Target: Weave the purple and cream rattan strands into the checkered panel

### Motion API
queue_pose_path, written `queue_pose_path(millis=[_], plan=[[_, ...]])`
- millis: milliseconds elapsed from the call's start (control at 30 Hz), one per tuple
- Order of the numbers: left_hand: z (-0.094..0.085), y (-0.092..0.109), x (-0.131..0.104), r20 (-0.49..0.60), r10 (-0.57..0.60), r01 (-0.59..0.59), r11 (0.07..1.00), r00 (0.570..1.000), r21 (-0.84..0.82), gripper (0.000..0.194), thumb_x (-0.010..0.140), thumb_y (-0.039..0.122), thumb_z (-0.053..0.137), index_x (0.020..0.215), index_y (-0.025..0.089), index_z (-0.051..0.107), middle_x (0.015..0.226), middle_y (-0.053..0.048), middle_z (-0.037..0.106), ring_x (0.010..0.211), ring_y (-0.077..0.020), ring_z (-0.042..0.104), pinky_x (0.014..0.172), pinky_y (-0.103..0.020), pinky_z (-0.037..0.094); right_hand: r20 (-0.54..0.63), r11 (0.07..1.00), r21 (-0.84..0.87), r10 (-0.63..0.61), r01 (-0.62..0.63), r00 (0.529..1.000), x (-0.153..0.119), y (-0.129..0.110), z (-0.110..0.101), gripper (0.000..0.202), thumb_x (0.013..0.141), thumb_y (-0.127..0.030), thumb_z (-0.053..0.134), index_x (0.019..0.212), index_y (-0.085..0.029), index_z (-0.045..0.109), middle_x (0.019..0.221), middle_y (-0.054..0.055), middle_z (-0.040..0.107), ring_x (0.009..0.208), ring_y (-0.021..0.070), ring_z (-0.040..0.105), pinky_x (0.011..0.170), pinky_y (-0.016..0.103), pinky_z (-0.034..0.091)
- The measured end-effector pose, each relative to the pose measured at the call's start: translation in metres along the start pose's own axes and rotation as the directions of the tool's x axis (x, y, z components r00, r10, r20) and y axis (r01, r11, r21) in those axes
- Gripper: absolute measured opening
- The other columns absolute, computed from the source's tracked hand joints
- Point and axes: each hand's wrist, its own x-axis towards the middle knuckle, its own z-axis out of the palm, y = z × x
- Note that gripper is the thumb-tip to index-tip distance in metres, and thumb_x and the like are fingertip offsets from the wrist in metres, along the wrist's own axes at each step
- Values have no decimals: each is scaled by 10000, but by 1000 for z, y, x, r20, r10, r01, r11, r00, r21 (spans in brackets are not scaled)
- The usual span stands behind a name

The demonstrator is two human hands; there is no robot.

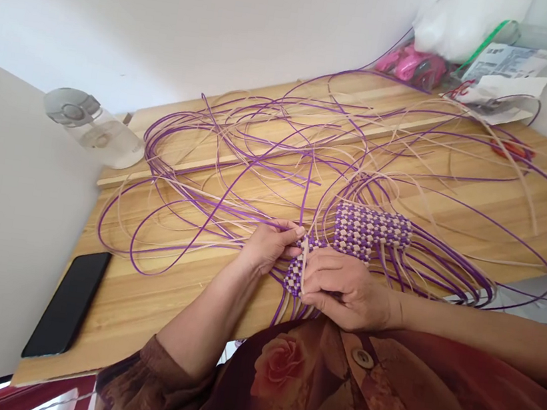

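Observation:
Purple and beige strands are woven into a checkered piece (372, 231) that lies on the table just beyond my hands. My left hand (271, 245) is closed in a pinch at the left edge of the woven work, thumb and fingers meeting by a purple strand. Against the same work, my right hand (338, 287) has its fingers curled round a beige strand (304, 263) that runs upright along the weave. Part of the woven piece is hidden under my right hand. Loose strand ends hang down below it, toward my shirt.
Long loops of purple and beige strands (240, 153) spread over the wooden table (139, 308). A clear bottle with a grey lid (95, 128) stands at the left, a black phone (67, 304) nearer me. Pink bundles in plastic (413, 65) and papers (508, 88) sit back right.

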Motion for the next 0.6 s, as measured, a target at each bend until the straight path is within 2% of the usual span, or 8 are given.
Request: queue_pose_path(millis=[67,133,233,267,367,400,467,600], plan=[[0,-1,0,-8,20,-20,999,1000,34,409,540,395,847,678,103,597,590,32,545,471,-24,495,452,-116,450,22,999,-40,35,-34,999,-5,3,3,122,858,-186,599,745,-163,640,727,26,657,725,123,573,813,322,392],[-1,-2,0,-9,30,-29,997,1000,78,391,580,405,823,685,113,586,595,37,537,471,-27,498,451,-123,460,-15,997,-35,73,-74,997,-7,3,4,102,854,-189,615,763,-165,653,740,18,670,730,117,584,819,318,375],[-2,-4,1,12,35,-36,987,999,158,364,644,429,776,711,133,575,595,45,528,460,-42,502,443,-155,485,-70,962,154,239,-226,968,-5,-1,2,135,886,-206,578,800,-143,661,743,27,665,709,105,584,735,262,412],[-2,-5,1,21,41,-44,982,999,185,353,665,433,759,718,139,571,587,47,525,451,-47,500,434,-164,486,-62,918,244,338,-314,939,-3,-2,1,169,902,-222,557,800,-134,658,742,31,659,698,101,579,699,242,423],[-1,-7,2,28,79,-84,965,996,247,312,720,422,711,731,145,567,560,46,524,425,-56,493,401,-165,461,52,705,458,587,-542,808,3,-5,1,252,926,-267,516,767,-119,643,739,35,644,694,97,569,668,215,440],[-1,-7,2,27,90,-94,962,996,257,298,732,411,700,736,145,567,558,45,527,424,-57,495,399,-163,455,91,649,502,618,-572,781,5,-4,1,266,925,-275,516,748,-117,635,731,32,638,694,96,565,675,214,443],[-1,-5,2,32,91,-96,961,995,259,281,743,397,691,739,146,564,564,43,532,436,-60,506,410,-164,462,139,595,552,624,-584,769,5,-2,2,280,917,-289,531,718,-114,621,708,26,623,682,93,554,683,215,445],[-3,2,-2,95,30,-57,954,995,294,309,736,435,696,747,151,575,579,36,554,465,-66,521,445,-178,491,152,596,567,603,-568,783,-1,4,5,277,905,-317,560,735,-110,633,720,32,630,691,94,557,683,218,449]])
